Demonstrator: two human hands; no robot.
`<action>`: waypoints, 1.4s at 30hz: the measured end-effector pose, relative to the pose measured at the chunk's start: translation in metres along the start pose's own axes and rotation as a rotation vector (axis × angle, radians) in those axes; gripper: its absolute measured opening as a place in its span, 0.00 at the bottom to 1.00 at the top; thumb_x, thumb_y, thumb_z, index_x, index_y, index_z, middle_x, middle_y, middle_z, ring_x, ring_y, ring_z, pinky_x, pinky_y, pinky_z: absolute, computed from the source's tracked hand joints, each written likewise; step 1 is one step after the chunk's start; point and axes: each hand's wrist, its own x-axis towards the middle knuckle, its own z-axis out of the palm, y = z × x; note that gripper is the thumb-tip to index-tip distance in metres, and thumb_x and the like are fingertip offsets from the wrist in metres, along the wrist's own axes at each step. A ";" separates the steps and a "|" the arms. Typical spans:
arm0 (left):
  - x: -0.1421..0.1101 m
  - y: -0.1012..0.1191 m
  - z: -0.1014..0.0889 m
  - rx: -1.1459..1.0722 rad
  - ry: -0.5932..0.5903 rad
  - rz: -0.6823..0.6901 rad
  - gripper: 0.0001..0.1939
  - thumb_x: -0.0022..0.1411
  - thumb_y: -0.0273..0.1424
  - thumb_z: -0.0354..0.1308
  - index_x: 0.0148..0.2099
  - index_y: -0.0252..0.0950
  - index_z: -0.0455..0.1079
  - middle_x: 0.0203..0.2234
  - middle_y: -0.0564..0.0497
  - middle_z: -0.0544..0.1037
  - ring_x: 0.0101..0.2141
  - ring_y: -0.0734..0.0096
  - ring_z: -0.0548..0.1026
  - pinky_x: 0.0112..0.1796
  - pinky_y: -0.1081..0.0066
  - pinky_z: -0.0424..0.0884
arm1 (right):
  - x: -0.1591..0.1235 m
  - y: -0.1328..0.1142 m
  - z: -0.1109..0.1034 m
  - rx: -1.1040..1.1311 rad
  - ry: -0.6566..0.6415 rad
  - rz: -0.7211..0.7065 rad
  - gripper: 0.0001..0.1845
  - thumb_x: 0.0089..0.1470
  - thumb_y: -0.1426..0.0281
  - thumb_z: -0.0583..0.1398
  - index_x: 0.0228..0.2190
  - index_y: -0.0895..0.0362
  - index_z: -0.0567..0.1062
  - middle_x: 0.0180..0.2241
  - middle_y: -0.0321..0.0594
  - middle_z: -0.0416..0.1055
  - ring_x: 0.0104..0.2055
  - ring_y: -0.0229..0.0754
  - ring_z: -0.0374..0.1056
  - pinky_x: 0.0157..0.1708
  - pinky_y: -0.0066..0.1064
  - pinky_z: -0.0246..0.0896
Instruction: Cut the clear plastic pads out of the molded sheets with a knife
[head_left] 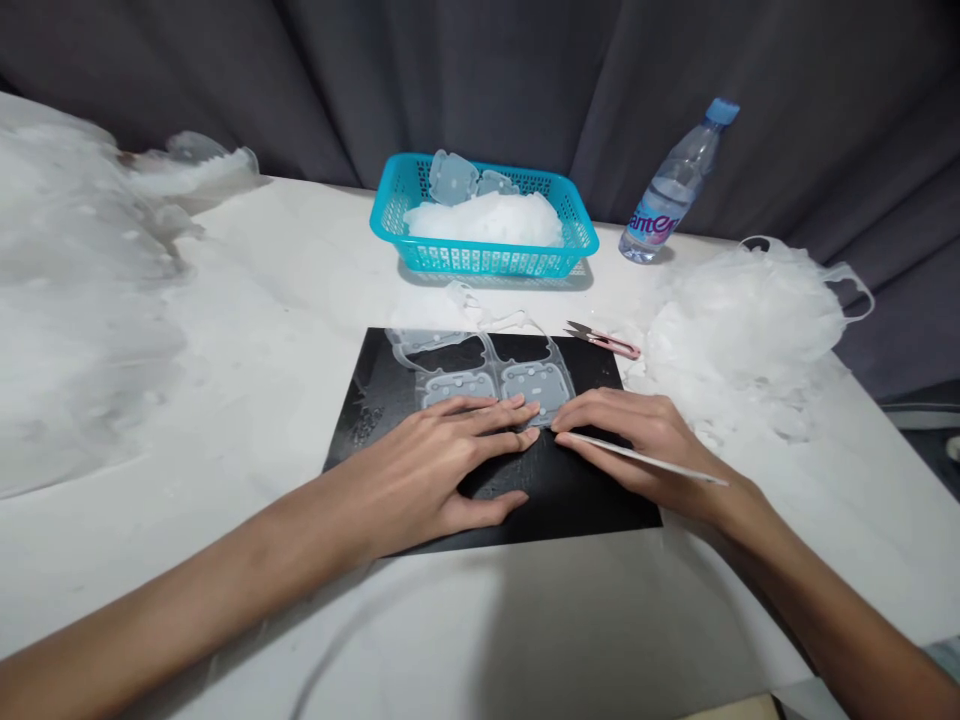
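A: Where's the clear sheet [537, 383]? Need pos.
B: On the black mat [585, 512], mid-table. Two rounded panels side by side L–R; open frames run away from the person, past the mat's far edge. Near edge partly hidden by fingers, so can't call its long axis.
A: L hand [442, 440]?
B: Open, palm down, fingers spread and pointing R over the sheet's near part. Thumb's well apart, on the mat. Nothing pinched.
A: R hand [649, 430]?
B: Closed in a pinch w/ a thin white stick [652, 461]. Fingertips at the sheet's near R corner.
A: Stick's axis?
B: Mostly L–R, slightly diag. Front end points L and a bit away, at the sheet edge; back end goes R, a bit twd the person. Exact tip contact: can't tell.
A: Nearby?
B: Pink-handled snips [609, 343] across the mat's far R edge, blades L. Blue basket [480, 256] beyond the mat, w/ white stuff + clear pcs. Bottle [666, 200] R of it, white plastic heap [750, 310] nearer R.
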 end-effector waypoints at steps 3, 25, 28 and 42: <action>0.000 0.000 0.000 -0.007 0.004 0.003 0.27 0.68 0.46 0.59 0.64 0.40 0.72 0.68 0.47 0.65 0.65 0.52 0.69 0.64 0.54 0.65 | 0.001 0.000 0.003 -0.044 -0.007 -0.034 0.07 0.68 0.70 0.59 0.45 0.53 0.76 0.43 0.41 0.80 0.46 0.44 0.76 0.46 0.36 0.71; -0.004 -0.006 -0.005 -0.103 -0.051 -0.068 0.22 0.73 0.42 0.55 0.66 0.49 0.70 0.72 0.52 0.60 0.66 0.54 0.66 0.64 0.56 0.62 | 0.004 -0.004 0.021 -0.651 0.030 -0.306 0.16 0.69 0.74 0.56 0.55 0.68 0.73 0.48 0.53 0.78 0.47 0.50 0.74 0.45 0.39 0.72; -0.009 0.006 -0.008 -0.174 0.070 -0.112 0.17 0.74 0.37 0.52 0.59 0.45 0.75 0.66 0.47 0.70 0.62 0.55 0.71 0.62 0.59 0.64 | 0.007 -0.004 0.024 -0.657 0.065 -0.311 0.15 0.68 0.74 0.57 0.53 0.67 0.75 0.46 0.52 0.78 0.45 0.50 0.72 0.43 0.40 0.72; 0.005 0.030 0.012 -1.183 0.334 -0.649 0.21 0.65 0.48 0.61 0.38 0.33 0.75 0.30 0.49 0.80 0.21 0.75 0.74 0.21 0.77 0.71 | 0.013 -0.031 0.053 -0.487 0.296 -0.184 0.10 0.67 0.75 0.57 0.47 0.61 0.77 0.40 0.49 0.78 0.39 0.47 0.70 0.40 0.38 0.69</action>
